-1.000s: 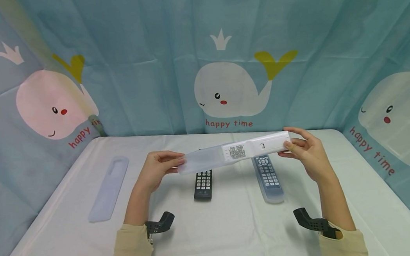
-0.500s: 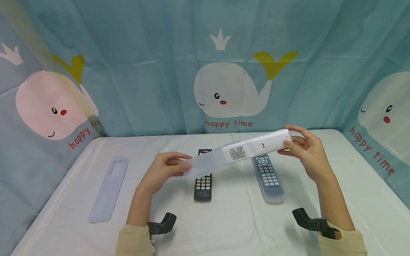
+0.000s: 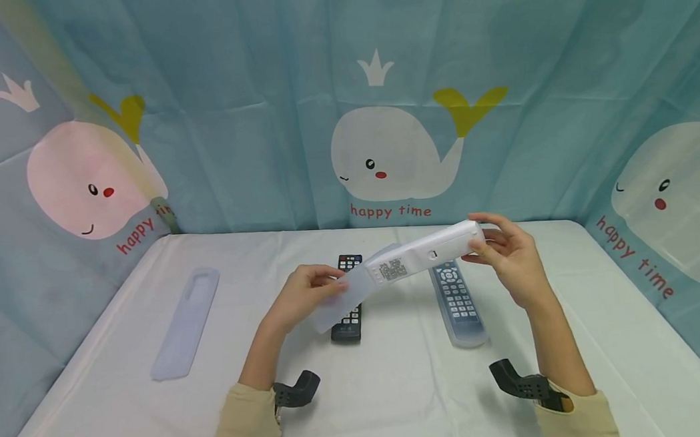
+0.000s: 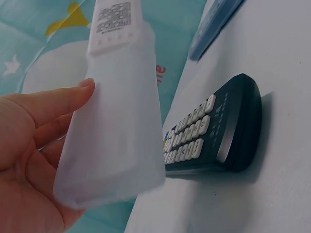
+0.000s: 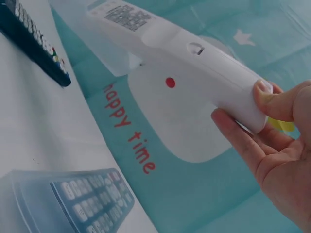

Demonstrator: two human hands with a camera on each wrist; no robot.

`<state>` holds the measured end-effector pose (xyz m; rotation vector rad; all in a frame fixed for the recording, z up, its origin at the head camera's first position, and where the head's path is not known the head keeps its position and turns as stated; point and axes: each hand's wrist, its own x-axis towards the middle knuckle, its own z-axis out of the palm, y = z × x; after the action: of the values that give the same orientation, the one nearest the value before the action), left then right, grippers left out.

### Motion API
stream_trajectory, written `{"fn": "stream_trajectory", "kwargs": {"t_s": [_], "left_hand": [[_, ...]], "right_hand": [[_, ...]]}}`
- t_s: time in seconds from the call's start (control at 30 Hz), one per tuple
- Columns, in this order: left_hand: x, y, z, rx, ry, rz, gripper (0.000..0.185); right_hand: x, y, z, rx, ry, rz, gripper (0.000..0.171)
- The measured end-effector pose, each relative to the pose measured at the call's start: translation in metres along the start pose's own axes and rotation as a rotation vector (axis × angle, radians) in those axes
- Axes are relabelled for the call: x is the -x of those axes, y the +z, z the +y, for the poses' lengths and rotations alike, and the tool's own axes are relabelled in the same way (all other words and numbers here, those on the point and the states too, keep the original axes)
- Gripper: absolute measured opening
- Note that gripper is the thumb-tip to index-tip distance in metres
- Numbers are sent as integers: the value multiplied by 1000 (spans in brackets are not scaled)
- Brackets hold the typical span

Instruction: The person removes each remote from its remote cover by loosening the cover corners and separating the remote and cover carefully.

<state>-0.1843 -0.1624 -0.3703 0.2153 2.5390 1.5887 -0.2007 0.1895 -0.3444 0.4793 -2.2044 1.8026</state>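
Observation:
A white remote (image 3: 430,255) (image 5: 194,63) is held in the air over the table, back side up, with a code label showing. My right hand (image 3: 509,259) (image 5: 277,145) grips its far right end between thumb and fingers. A translucent silicone sleeve (image 3: 345,297) (image 4: 114,126) covers the remote's lower left part and hangs empty below it. My left hand (image 3: 306,294) (image 4: 34,145) holds that sleeve by its loose end. Under the sleeve on the white table (image 3: 396,389) lies a black remote (image 3: 348,312) (image 4: 214,131).
A dark remote in a clear sleeve (image 3: 459,302) (image 5: 73,204) lies on the table under my right hand. An empty bluish sleeve (image 3: 184,322) lies at the left. A whale-print curtain (image 3: 379,110) closes off the back and sides.
The left hand has moved right and down with the sleeve's end. The sleeve has slid further off, and the white remote now tilts up to the right.

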Motion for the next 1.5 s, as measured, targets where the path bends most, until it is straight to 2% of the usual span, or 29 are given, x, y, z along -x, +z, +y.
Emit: {"fn": "stream_trajectory", "kwargs": {"t_s": [0.27, 0.67, 1.5], "left_hand": [[0, 10, 4, -1, 19, 27, 28], [-2, 12, 4, 46, 30, 80, 22], [-3, 8, 5, 87, 35, 79, 22]], "right_hand": [[1, 10, -4, 36, -15, -28, 40], [0, 9, -5, 54, 1, -34, 41], [-1, 2, -3, -37, 17, -13, 40]]}}
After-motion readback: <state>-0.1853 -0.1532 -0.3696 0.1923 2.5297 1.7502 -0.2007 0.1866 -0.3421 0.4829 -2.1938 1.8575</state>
